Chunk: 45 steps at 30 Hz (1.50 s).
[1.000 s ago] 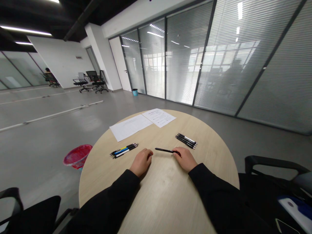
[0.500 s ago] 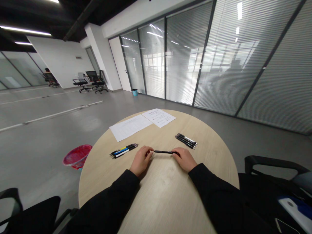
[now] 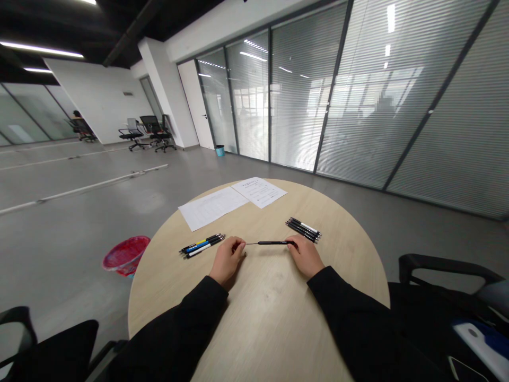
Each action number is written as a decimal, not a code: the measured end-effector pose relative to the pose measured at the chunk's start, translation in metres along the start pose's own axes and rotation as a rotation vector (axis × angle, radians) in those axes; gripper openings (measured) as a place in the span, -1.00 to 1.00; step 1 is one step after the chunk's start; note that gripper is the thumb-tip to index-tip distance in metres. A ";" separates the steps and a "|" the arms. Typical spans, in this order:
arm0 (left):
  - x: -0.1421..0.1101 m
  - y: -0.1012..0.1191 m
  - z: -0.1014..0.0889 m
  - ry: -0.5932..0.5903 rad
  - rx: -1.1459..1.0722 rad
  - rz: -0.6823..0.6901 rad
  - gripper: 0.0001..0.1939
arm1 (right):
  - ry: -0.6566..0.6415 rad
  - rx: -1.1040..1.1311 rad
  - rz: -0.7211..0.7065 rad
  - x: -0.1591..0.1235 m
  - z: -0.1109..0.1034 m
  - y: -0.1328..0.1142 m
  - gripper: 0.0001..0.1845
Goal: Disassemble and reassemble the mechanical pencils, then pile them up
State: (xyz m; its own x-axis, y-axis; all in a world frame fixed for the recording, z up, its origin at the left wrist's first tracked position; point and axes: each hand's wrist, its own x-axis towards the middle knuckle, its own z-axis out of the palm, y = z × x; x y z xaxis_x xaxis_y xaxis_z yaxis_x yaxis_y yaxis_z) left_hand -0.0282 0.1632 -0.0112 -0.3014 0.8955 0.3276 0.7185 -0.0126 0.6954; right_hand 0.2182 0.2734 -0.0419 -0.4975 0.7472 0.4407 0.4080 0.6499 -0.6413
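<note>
My right hand [image 3: 305, 258] pinches the right end of a black pen [image 3: 273, 243], held level just above the round wooden table [image 3: 274, 313]. A thin rod sticks out of the pen's left end and reaches my left hand [image 3: 226, 261]. That hand's fingers are closed in a pinch at the rod's tip. Both of my sleeves are black.
A bundle of coloured pens [image 3: 202, 245] lies left of my left hand. Several black pens [image 3: 304, 229] lie beyond my right hand. Two paper sheets [image 3: 233, 200] rest at the table's far edge. A red bin [image 3: 126, 255] stands on the floor at left, and chairs flank me.
The pen has risen a little and moved away from me. My hands have drawn apart, and a thin rod now shows between the pen's barrel and my left fingers.
</note>
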 end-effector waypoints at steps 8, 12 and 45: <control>0.005 -0.005 -0.005 0.093 -0.065 -0.078 -0.73 | 0.158 -0.066 0.076 0.004 -0.009 0.012 -0.75; 0.008 -0.011 -0.008 0.158 -0.075 -0.111 -0.72 | 0.211 -0.130 0.104 0.005 -0.012 0.020 -0.72; 0.002 -0.005 0.000 0.025 -0.101 -0.031 -0.74 | -0.265 -0.470 -0.096 -0.005 0.001 -0.006 -0.51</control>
State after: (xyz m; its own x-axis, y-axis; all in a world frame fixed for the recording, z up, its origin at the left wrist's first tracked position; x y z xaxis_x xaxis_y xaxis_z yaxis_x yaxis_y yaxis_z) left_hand -0.0325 0.1649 -0.0140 -0.3396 0.8845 0.3198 0.6422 -0.0304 0.7659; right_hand 0.2178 0.2650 -0.0406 -0.7004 0.6602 0.2713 0.6191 0.7510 -0.2295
